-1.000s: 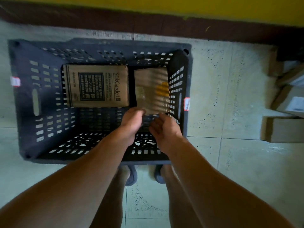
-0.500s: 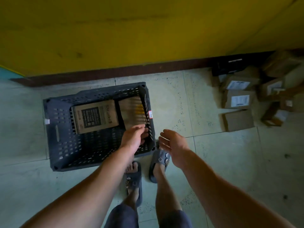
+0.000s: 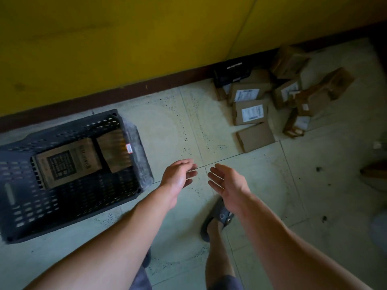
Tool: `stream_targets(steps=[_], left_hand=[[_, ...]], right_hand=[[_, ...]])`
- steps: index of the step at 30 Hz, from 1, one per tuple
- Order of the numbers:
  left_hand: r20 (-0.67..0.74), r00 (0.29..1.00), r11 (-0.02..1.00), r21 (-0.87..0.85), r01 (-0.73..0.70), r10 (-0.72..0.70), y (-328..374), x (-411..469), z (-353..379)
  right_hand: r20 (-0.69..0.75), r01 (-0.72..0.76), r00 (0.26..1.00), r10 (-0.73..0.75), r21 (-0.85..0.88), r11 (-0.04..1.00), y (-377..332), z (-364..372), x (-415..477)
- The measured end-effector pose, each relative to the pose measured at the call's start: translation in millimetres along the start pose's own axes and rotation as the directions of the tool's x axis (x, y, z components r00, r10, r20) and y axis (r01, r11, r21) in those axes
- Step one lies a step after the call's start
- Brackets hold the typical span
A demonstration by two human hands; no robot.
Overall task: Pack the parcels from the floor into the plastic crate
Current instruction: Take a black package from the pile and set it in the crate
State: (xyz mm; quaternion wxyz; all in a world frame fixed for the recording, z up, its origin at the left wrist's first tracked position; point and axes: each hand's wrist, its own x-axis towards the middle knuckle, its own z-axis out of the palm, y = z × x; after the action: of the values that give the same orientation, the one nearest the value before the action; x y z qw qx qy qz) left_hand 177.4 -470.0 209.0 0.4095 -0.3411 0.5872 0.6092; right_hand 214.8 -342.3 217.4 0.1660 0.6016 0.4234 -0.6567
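Above the floor (image 3: 272,185) between plastic crate (image 3: 62,208) and parcel pile (image 3: 254,139), I hold my left grip (image 3: 178,174) and right grip (image 3: 228,183) slack-fingered, spread and empty.

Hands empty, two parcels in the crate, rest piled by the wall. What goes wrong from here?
1. The brown cardboard parcels by the yellow wall lie jumbled, some leaning on others; pulling one may topple its neighbours.
2. The dark perforated plastic crate sits apart from that pile, so every carry risks a drop.
3. Many parcels are left for one crate; it may overfill.
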Motion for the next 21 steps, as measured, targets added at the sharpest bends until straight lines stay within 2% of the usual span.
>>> stream_targets(steps=[10, 15, 21], left_hand=[[-0.031, 0.999, 1.0, 0.028, 0.01, -0.009, 28, 25, 154], [-0.038, 0.999, 0.999, 0.035, -0.012, 0.013, 58, 51, 188], [-0.082, 0.995, 0.998, 0.015, 0.055, -0.054, 108, 109, 209]], right_hand=[[0.021, 0.018, 1.0, -0.015, -0.147, 0.989, -117, -122, 51], [0.021, 0.025, 1.0, -0.021, -0.174, 0.984, -165, -122, 81], [0.057, 0.011, 0.998, 0.003, -0.242, 0.97, -223, -89, 129]])
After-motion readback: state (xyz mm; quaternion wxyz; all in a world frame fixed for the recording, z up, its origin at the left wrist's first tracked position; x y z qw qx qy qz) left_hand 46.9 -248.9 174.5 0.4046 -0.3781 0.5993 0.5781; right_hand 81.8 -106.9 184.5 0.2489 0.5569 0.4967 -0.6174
